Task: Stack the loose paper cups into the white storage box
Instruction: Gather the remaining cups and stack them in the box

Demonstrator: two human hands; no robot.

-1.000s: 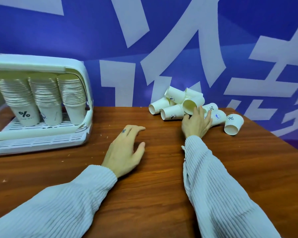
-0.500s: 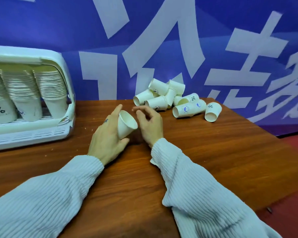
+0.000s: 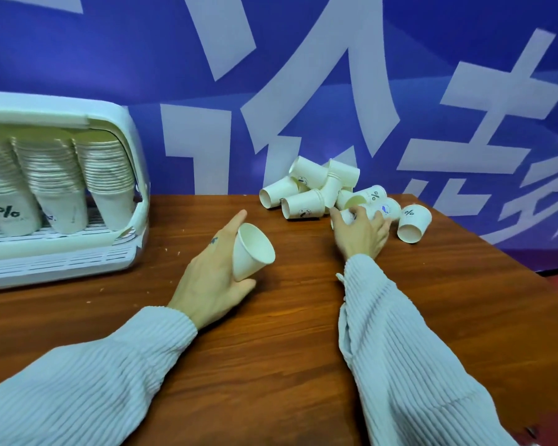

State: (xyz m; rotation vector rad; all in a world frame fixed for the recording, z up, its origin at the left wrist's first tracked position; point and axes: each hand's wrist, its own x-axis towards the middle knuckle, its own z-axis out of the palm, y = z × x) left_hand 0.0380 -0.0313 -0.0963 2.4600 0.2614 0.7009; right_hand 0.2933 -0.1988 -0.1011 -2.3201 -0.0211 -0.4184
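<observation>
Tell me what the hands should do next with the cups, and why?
Probably the right hand should close on a cup in the loose pile its fingers already touch, then nest it into the held cup that the left hand keeps ready.

Cup (image 3: 252, 251) in left hand (image 3: 210, 278), right hand (image 3: 361, 235) seemingly on cup pile (image 3: 322, 194)
</observation>
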